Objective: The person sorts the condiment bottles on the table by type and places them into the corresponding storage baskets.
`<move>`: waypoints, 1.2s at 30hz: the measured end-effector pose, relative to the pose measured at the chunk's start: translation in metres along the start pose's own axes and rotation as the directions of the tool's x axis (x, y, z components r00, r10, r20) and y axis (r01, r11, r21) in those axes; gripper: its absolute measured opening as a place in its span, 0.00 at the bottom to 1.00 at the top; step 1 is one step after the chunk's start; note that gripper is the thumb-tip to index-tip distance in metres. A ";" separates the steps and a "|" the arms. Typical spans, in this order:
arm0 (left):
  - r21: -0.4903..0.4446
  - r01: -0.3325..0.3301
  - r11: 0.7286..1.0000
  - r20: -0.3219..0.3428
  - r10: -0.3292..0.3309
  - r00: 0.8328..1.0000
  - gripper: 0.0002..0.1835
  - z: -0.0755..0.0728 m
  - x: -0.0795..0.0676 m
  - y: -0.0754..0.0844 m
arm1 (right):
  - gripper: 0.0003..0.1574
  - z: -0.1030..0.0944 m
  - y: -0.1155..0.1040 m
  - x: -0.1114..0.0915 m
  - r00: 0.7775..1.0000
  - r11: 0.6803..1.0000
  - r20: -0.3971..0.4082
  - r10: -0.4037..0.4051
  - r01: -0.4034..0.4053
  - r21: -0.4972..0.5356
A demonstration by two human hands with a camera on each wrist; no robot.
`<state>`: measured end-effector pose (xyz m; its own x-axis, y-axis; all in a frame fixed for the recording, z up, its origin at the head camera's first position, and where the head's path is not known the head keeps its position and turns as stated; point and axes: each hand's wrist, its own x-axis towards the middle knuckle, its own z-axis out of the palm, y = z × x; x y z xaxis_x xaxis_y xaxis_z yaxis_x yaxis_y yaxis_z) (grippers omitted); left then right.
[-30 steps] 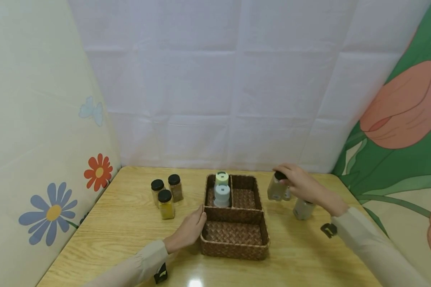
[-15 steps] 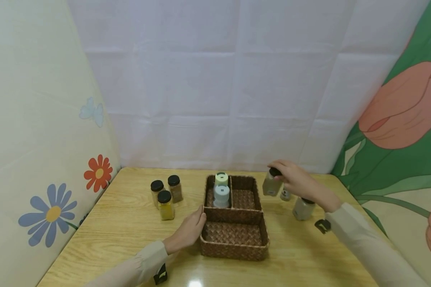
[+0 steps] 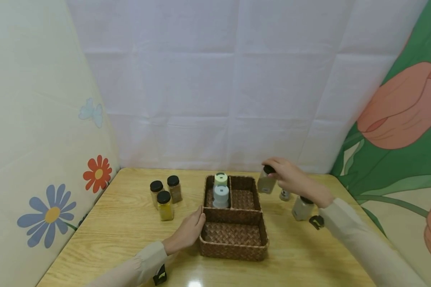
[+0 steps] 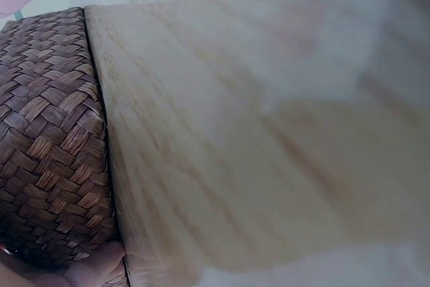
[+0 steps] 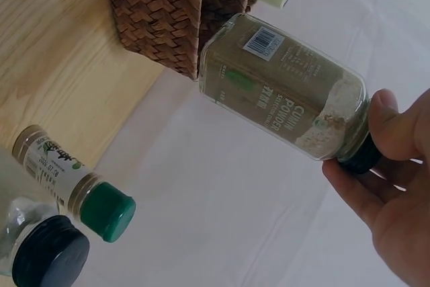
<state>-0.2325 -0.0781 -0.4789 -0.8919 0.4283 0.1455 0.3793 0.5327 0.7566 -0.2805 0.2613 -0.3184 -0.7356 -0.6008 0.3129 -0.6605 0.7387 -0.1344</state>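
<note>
A brown woven basket with three compartments sits mid-table. My left hand holds its left wall, thumb at the rim; a finger lies low against the weave in the left wrist view. My right hand grips the black lid of a clear jar of cumin powder, which hangs tilted just right of the basket's back corner. In the back left compartment stand two containers, one with a light green cap and one with a pale blue cap. The other two compartments hold nothing.
Right of the basket stand a small green-capped spice bottle and a black-lidded jar. Left of it are three black-lidded jars: a yellow one, a pale one and a brown one. A white cloth hangs behind the table.
My right hand has lifted the cumin jar and carried it left towards the basket, uncovering the small spice bottle. My left hand and the basket stay put.
</note>
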 end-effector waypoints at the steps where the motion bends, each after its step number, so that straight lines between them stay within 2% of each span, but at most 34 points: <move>1: 0.001 0.000 1.000 0.000 0.000 1.000 0.32 0.000 0.000 0.000 | 0.25 0.000 0.000 0.001 1.000 1.000 0.002 -0.001 0.001 -0.001; 15: -0.002 0.003 1.000 0.002 -0.003 1.000 0.32 0.000 0.000 -0.002 | 0.23 0.011 -0.002 0.022 0.999 0.999 -0.027 -0.039 0.039 -0.004; 28: 0.017 -0.014 1.000 -0.008 0.014 1.000 0.32 0.001 0.001 -0.002 | 0.22 0.036 -0.001 0.035 0.996 0.997 -0.048 -0.079 0.080 0.018; 36: 0.005 0.002 1.000 0.003 -0.002 1.000 0.32 0.001 0.001 -0.002 | 0.23 0.053 0.000 0.040 0.997 0.996 -0.041 -0.072 0.075 0.052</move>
<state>-0.2341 -0.0778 -0.4809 -0.8920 0.4292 0.1418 0.3785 0.5375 0.7536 -0.3178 0.2213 -0.3554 -0.6791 -0.6397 0.3601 -0.7204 0.6749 -0.1598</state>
